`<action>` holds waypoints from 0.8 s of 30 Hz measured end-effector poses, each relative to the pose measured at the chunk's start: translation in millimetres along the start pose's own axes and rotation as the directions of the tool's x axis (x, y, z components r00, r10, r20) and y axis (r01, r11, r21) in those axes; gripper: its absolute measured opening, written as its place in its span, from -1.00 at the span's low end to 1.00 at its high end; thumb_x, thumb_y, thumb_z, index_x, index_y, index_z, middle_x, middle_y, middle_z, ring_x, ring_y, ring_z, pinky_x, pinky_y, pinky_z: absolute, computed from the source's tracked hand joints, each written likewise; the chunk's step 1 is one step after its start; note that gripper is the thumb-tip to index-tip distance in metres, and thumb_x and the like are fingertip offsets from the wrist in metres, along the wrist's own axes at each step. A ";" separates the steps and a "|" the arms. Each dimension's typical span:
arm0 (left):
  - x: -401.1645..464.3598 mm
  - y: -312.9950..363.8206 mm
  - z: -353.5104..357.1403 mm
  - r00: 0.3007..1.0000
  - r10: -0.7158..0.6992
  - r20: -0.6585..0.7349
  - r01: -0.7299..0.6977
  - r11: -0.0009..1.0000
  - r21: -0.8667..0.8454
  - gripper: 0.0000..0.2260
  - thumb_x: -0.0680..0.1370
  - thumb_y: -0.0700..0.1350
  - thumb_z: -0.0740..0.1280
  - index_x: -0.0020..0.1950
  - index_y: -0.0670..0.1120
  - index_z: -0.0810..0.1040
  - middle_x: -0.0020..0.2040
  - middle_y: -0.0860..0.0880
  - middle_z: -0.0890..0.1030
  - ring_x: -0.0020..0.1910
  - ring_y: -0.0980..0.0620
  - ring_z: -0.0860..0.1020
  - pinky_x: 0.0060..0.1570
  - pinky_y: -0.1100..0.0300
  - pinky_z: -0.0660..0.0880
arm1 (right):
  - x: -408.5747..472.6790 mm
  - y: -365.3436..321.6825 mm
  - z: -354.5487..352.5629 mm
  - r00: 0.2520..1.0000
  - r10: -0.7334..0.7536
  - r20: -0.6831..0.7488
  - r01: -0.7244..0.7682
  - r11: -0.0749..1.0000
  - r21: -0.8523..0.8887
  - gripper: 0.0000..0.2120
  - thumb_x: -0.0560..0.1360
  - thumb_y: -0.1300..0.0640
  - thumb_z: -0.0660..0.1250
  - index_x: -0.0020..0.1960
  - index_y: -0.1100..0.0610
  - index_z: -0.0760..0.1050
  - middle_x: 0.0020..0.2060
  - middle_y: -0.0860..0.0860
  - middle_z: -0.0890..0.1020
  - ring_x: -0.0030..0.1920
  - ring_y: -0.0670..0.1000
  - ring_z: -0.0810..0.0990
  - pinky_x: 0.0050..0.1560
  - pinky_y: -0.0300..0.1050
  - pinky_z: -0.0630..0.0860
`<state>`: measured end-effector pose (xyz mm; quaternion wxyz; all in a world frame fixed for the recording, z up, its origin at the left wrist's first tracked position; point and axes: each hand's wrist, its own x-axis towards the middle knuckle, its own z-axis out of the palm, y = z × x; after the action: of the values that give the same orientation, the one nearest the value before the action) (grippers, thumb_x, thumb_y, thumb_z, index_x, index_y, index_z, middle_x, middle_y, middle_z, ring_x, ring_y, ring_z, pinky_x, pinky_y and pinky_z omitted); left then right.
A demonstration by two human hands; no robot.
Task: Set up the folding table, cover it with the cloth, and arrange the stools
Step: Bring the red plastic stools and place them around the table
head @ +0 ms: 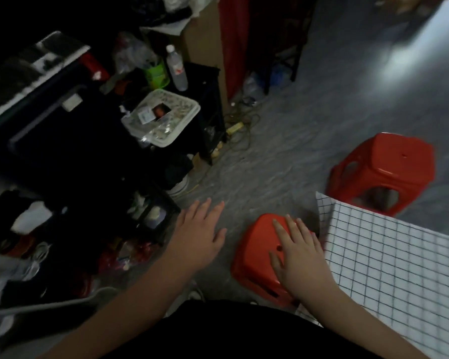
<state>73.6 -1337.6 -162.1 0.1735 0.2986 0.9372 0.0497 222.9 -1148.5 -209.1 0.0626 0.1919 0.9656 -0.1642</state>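
Observation:
The table stands at the lower right under a white cloth with a dark grid (394, 268); a corner of the cloth hangs over its far left edge. A red plastic stool (257, 255) stands on the floor against the table's left side. My right hand (298, 252) lies flat on its seat with the fingers spread. My left hand (200, 234) hovers open over the bare floor to the left of this stool, holding nothing. A second red stool (389, 172) stands upright beyond the table's far edge.
Dark shelves with clutter fill the left side: a lidded white box (166, 117), a clear water bottle (176, 68), a green cup (156, 73). Cables and a yellow power strip (235, 126) lie on the grey floor. A cardboard box (205, 35) and red fabric (233, 42) stand behind.

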 end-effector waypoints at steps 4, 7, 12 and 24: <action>72.2 17.6 0.5 0.977 0.209 0.032 -0.210 0.976 0.048 -0.41 0.62 0.16 0.13 0.61 0.11 0.03 0.62 -0.03 0.10 0.60 -0.08 0.01 0.54 -0.08 0.03 | 14.5 23.3 -2.3 0.983 0.178 -0.051 -0.179 0.984 0.002 -0.33 0.44 -0.10 0.38 0.50 0.02 0.31 0.48 0.13 0.37 0.47 0.22 0.33 0.36 0.27 0.38; 126.5 35.5 2.1 0.937 0.340 0.082 -0.346 0.936 0.065 -0.40 0.62 0.16 0.16 0.61 0.12 0.04 0.62 -0.02 0.09 0.60 -0.06 0.01 0.54 -0.07 0.02 | 25.6 33.5 -0.4 0.942 0.329 -0.071 -0.328 0.944 0.026 -0.34 0.48 -0.15 0.22 0.55 0.00 0.24 0.54 0.11 0.28 0.54 0.19 0.22 0.45 0.23 0.28; 210.7 62.1 7.0 0.769 0.600 0.220 -0.630 0.770 0.101 -0.39 0.60 0.18 0.13 0.61 0.11 0.04 0.62 -0.03 0.10 0.60 -0.08 0.02 0.54 -0.10 0.04 | 47.0 23.9 11.1 0.783 0.613 -0.104 -0.600 0.789 0.136 -0.30 0.46 -0.23 0.04 0.55 -0.01 0.24 0.54 0.10 0.29 0.54 0.18 0.21 0.44 0.24 0.27; 318.0 95.0 32.5 0.116 0.823 0.556 -0.993 0.112 0.041 -0.40 0.63 0.15 0.12 0.62 0.12 -0.02 0.63 -0.06 0.06 0.60 -0.12 -0.02 0.54 -0.11 0.02 | 94.3 -78.5 66.4 0.203 0.978 0.057 -0.922 0.171 0.346 -0.35 0.53 -0.15 0.17 0.58 -0.03 0.14 0.59 0.09 0.15 0.58 0.15 0.09 0.53 0.20 0.11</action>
<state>-105.5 -1076.9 -267.7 0.2215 0.8537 0.4581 -0.1106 109.4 -1206.6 -265.7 0.0343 0.7736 0.5942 -0.2175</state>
